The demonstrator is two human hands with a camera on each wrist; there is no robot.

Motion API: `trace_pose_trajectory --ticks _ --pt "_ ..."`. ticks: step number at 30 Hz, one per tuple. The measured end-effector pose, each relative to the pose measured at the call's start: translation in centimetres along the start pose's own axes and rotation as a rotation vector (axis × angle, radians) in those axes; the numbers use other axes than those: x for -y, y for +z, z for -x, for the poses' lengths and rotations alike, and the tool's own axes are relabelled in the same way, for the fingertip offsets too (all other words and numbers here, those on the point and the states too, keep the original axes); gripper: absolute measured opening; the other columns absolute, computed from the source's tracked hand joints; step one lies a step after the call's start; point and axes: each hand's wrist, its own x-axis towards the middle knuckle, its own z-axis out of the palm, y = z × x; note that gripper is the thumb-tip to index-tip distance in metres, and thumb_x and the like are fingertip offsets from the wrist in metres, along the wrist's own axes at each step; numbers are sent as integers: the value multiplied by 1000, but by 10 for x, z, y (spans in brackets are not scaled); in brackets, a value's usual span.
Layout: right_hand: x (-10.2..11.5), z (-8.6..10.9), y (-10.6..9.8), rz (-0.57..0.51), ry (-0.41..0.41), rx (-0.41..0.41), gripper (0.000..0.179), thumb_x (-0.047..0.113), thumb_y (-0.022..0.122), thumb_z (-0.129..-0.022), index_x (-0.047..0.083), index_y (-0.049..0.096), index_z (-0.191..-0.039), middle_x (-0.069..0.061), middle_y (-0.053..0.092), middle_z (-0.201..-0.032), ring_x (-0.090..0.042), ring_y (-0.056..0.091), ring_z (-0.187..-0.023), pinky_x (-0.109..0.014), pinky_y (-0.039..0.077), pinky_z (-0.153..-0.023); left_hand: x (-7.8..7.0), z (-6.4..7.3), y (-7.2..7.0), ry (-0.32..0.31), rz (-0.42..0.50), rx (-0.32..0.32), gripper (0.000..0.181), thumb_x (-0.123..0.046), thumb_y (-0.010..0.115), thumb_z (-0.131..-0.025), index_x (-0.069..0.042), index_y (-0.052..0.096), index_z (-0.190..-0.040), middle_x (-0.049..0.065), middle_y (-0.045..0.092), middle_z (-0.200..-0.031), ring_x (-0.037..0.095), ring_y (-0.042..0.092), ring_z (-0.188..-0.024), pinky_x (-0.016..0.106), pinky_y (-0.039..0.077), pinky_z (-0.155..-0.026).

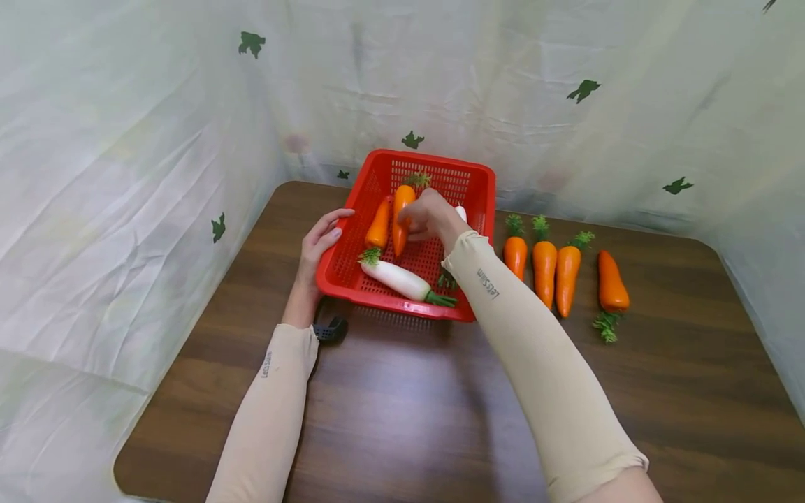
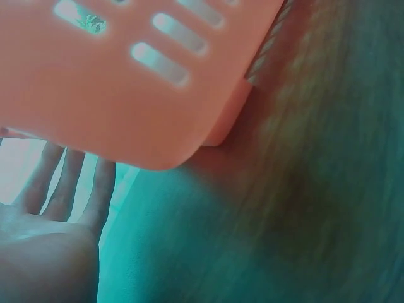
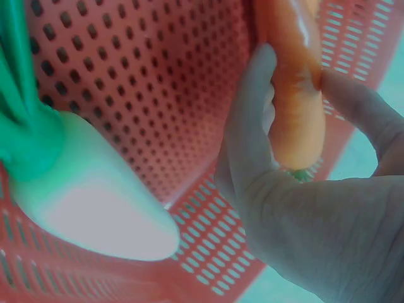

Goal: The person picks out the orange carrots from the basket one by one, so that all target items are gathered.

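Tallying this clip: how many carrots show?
6: in the red basket, a left carrot and one carrot pinched by the right hand; right of the basket, on the table, three carrots side by side and a lone carrot. The right arm may hide others.

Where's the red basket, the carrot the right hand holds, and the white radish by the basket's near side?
Red basket (image 1: 385, 302): head view, near rim.
Held carrot (image 3: 297, 123): right wrist view, orange body.
White radish (image 1: 400, 280): head view, middle of its white root.
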Motion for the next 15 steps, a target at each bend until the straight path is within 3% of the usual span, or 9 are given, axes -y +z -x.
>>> trace_pose_trajectory --ticks 7,15 --pt "9 17 -7 -16 -49 10 50 7 72 -97 0 42 -136 -17 54 -134 -34 63 -123 -47 56 -106 -1 -2 3 -1 -4 1 42 -15 49 -104 -5 58 -144 15 57 -144 33 55 -126 32 57 -101" --pt "11 32 -15 7 -80 7 50 9 75 -96 0 45 -134 -15 55 -135 -30 65 -120 -41 62 -95 -1 -1 4 -4 -12 -4 42 -16 49 -104 -4 58 -144 19 56 -144 35 55 -125 32 57 -101"
